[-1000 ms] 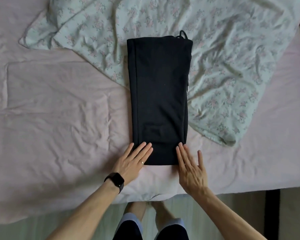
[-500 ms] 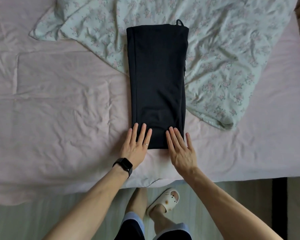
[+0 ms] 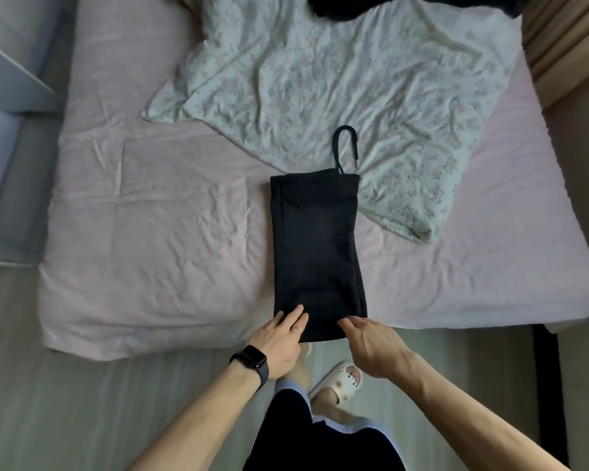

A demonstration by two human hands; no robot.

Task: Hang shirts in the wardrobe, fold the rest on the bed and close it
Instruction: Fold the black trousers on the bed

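Observation:
A black garment [image 3: 317,249], folded into a long narrow strip, lies on the pink bed sheet [image 3: 150,232]. Its near end hangs slightly over the bed's front edge. A drawstring loop [image 3: 346,147] sticks out of its far end onto the floral duvet [image 3: 337,79]. My left hand [image 3: 279,341], with a watch on the wrist, holds the near left corner with its fingers on top of the cloth. At the near right corner, my right hand [image 3: 374,345] grips the hem with curled fingers.
More dark clothing [image 3: 371,5] lies at the far edge of the bed. White furniture [image 3: 7,62] stands to the left and a beige curtain [image 3: 565,39] to the right. My feet in white slippers [image 3: 340,379] are on the floor by the bed.
The black garment has slid toward me, from the duvet to the bed's front edge. My hands went from lying flat at its near end to holding it, and my view has pulled back.

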